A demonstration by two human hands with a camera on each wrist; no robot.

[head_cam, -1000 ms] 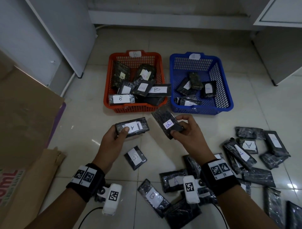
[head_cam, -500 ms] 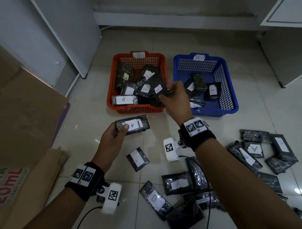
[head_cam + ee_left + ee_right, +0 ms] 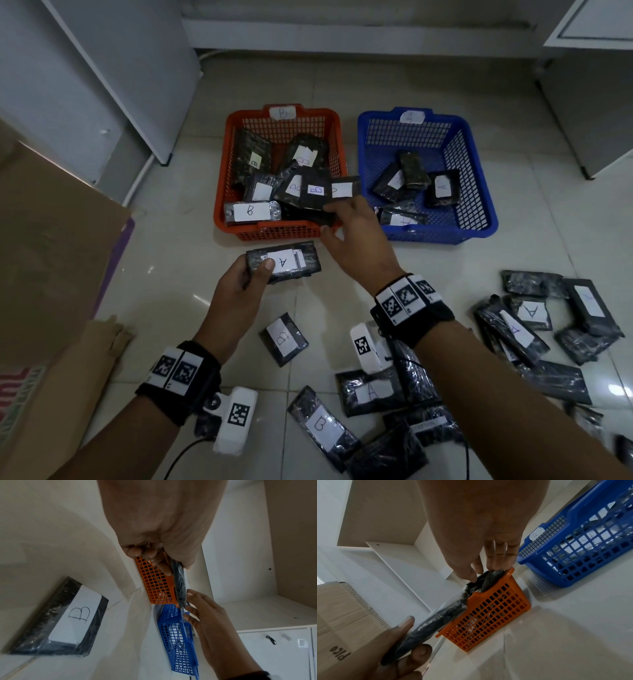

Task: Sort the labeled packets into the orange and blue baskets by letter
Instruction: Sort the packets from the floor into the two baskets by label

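A B packet is delivered; the A packet (image 3: 283,262) waits in the left hand (image 3: 239,291).

The right hand (image 3: 356,240), fingers loose and holding nothing, hovers at the orange basket (image 3: 281,233) rim. Next, I think, the gripped packet must go to the blue basket (image 3: 479,192).

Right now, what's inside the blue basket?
The blue basket holds a few dark packets: one labelled A, another lying label-down. The right hand covers its near-left corner, hiding anything there.
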